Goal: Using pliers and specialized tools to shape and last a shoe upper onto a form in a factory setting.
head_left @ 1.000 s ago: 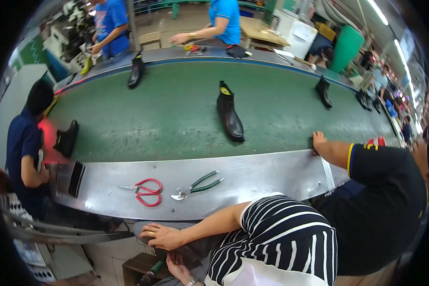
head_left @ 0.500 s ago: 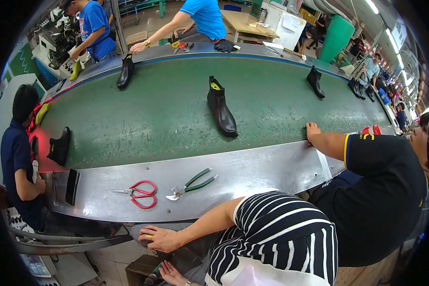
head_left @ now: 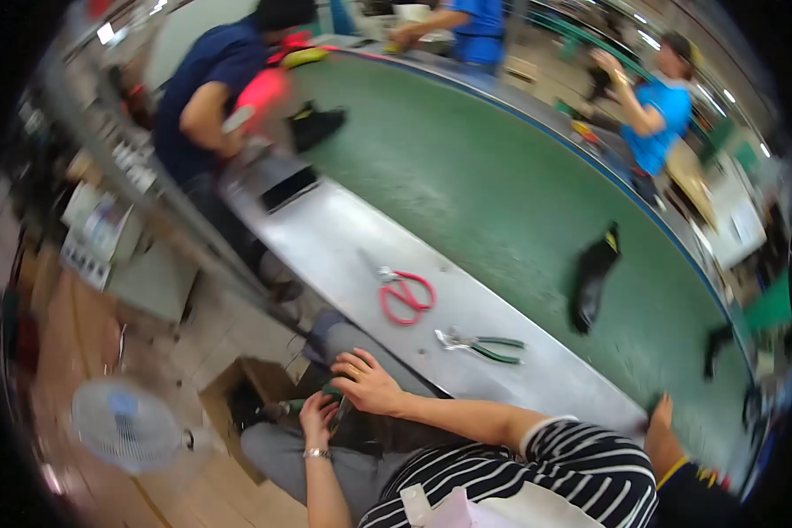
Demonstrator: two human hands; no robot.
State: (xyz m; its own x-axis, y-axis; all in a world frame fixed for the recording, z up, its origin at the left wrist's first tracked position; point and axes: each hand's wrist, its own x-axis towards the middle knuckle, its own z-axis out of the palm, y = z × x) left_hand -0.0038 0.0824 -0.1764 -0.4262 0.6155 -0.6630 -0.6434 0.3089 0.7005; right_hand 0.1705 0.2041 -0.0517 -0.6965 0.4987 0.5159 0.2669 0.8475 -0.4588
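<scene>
Scissors (head_left: 405,297) and pliers (head_left: 481,344) lie between the counter's (head_left: 326,238) long edges, probably for easy reach; left hand (head_left: 318,420) and right hand (head_left: 366,385) half-curl, hold unclear.

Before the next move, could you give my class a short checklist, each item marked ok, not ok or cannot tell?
1. Left hand and right hand empty: cannot tell; something green shows between them.
2. Red-handled scissors lying on the metal ledge: ok.
3. Green-handled pliers on the ledge, untouched: ok.
4. Nearest black boot on the green surface, apart from both hands: ok.
5. Neighbour's hand away from the surface's edge: not ok.
</scene>
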